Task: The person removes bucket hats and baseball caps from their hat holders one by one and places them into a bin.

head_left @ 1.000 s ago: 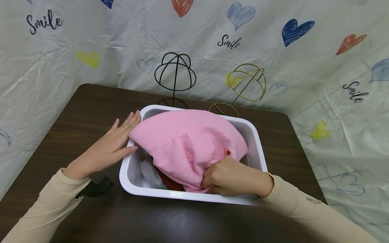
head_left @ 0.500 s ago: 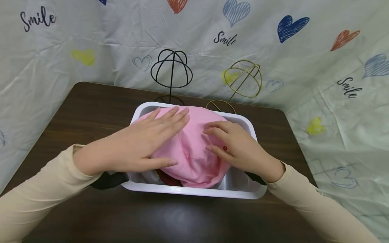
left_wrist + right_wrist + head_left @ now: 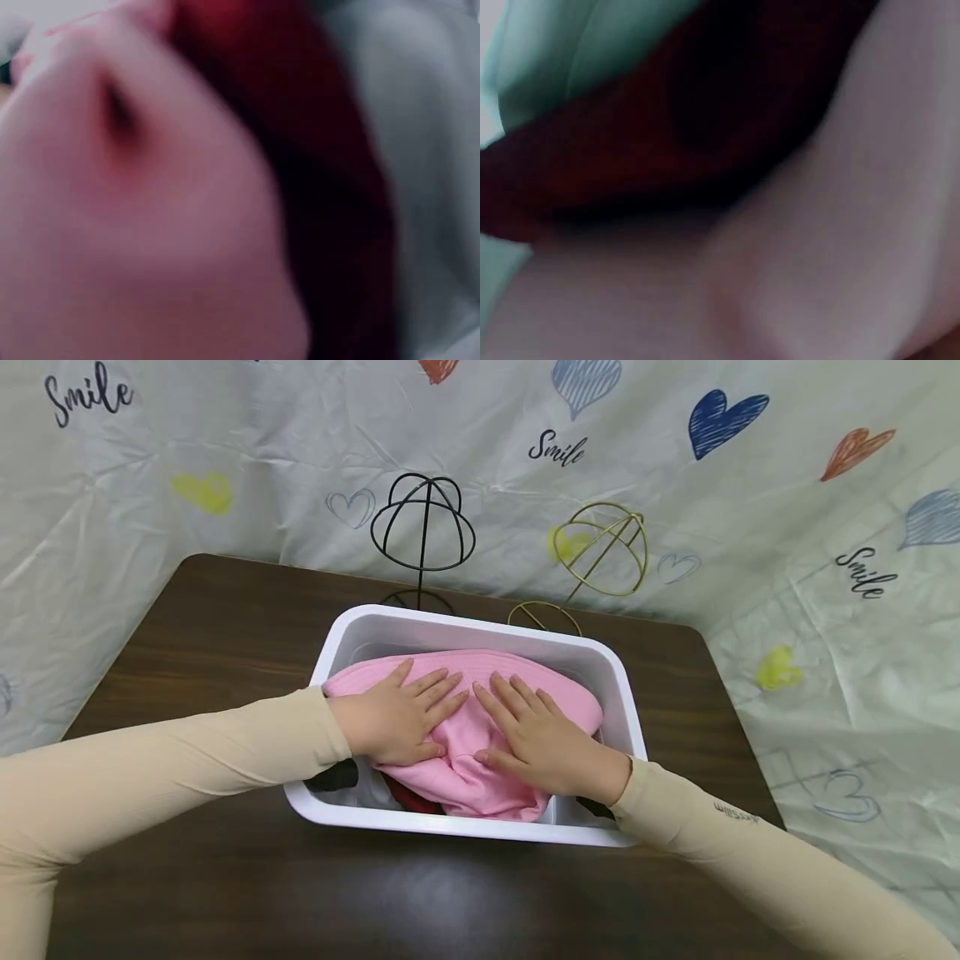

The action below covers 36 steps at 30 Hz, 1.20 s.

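Observation:
A pink fabric hat (image 3: 487, 793) with a wide stitched brim lies crumpled in a white plastic tub (image 3: 450, 828). My left hand (image 3: 396, 718) rests on its left half, fingers straight and spread. On the right half lies my right hand (image 3: 547, 743), palm down with extended fingers. Below the hat, a dark red cloth thing (image 3: 412, 798) and something greyish-white (image 3: 372, 791) show at the tub's front left. The left wrist view is blurred, with pink fabric (image 3: 187, 247) beside dark red cloth (image 3: 337, 217). Blurred dark red cloth (image 3: 630, 150) also appears in the right wrist view.
Behind the tub stand a black wire hat stand (image 3: 423, 527) and a gold one (image 3: 600, 552). Everything sits on a dark wooden table (image 3: 240, 877). A white curtain (image 3: 300, 418) printed with hearts hangs behind and along the sides.
The left hand has left the tub's rim and moved right onto the hat. The right hand has released the hat's fabric and flattened on it. The hat now sits lower in the tub.

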Motion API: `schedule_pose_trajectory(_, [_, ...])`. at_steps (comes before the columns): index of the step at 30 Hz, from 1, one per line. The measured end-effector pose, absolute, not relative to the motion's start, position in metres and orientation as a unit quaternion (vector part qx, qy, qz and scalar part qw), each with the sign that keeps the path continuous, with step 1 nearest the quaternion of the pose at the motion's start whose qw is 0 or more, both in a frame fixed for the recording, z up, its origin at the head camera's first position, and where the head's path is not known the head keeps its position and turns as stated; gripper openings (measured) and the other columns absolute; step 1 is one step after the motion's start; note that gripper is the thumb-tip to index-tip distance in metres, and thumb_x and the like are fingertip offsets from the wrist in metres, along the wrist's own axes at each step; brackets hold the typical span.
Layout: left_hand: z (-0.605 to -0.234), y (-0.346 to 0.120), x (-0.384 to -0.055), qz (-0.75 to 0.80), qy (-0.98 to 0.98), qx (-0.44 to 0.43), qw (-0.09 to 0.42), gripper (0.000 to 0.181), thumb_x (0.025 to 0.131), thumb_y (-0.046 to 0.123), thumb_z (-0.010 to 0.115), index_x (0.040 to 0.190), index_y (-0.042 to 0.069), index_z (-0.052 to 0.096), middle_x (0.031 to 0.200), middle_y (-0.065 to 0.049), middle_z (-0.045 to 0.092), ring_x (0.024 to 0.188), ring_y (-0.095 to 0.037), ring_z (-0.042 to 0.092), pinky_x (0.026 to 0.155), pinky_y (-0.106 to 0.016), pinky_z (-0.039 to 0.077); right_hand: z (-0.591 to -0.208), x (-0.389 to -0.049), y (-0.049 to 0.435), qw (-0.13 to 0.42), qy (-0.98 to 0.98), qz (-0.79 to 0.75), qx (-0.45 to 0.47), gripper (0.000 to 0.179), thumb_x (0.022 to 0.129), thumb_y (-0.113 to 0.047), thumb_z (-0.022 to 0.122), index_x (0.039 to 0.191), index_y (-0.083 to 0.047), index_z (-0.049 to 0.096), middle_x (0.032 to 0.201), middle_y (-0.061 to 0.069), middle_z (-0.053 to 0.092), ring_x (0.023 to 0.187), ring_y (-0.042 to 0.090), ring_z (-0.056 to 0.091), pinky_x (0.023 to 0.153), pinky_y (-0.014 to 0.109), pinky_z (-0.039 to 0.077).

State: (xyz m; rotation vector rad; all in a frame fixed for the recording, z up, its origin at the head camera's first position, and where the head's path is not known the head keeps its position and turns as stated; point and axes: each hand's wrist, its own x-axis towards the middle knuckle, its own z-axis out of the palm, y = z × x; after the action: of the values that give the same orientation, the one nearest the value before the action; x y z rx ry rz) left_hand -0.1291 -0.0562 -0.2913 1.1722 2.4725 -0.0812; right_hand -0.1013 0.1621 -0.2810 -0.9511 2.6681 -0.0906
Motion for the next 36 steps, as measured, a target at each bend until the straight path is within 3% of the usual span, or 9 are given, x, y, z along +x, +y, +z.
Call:
schedule_pose_trajectory(5, [-0.31, -0.049, -0.134, -0.072, 0.877, 0.406, 0.246, 0.07, 0.098, 0.052, 0.031, 0.153, 0.015, 0.007, 0.158, -0.007, -0.001, 0.144, -0.025, 0.0, 0.11, -0.057, 0.002, -0.286, -0.105, 0.158, 0.22, 0.926, -0.014, -0.307, 0.076, 0.095, -0.048, 0.046, 0.151, -0.006, 0.019, 0.155, 0.019, 0.012, 0.141, 0.04, 0.01, 0.106, 0.062, 0.014])
schedule_pose_trajectory(16, [-0.327, -0.039, -0.138, -0.104, 0.867, 0.396, 0.283, 0.074, 0.095, 0.06, 0.028, 0.153, 0.022, 0.0, 0.158, -0.002, -0.008, 0.144, -0.02, -0.003, 0.11, -0.056, 0.0, -0.292, -0.106, 0.158, 0.28, 0.918, 0.013, -0.281, 0.076, 0.094, -0.054, 0.043, 0.151, -0.01, 0.02, 0.156, 0.018, 0.009, 0.141, 0.04, 0.007, 0.105, 0.066, 0.011])
schedule_pose_trajectory(25, [-0.334, -0.036, -0.142, -0.111, 0.855, 0.386, 0.328, 0.078, 0.093, 0.061, 0.033, 0.153, 0.022, 0.001, 0.158, -0.001, -0.007, 0.144, -0.02, -0.002, 0.11, -0.056, 0.002, -0.296, -0.113, 0.148, 0.35, 0.897, 0.037, -0.267, 0.08, 0.093, -0.056, 0.043, 0.152, -0.011, 0.013, 0.157, 0.018, 0.004, 0.141, 0.041, 0.004, 0.104, 0.067, 0.01])
schedule_pose_trajectory(36, [-0.34, -0.028, -0.139, -0.13, 0.83, 0.373, 0.395, 0.082, 0.092, 0.063, 0.036, 0.152, 0.026, -0.006, 0.157, 0.002, -0.017, 0.143, -0.019, -0.009, 0.111, -0.054, 0.001, -0.3, -0.099, 0.14, 0.386, 0.885, 0.066, -0.252, 0.086, 0.093, -0.056, 0.043, 0.152, -0.01, 0.002, 0.156, 0.019, -0.007, 0.141, 0.043, 0.001, 0.106, 0.064, 0.01])
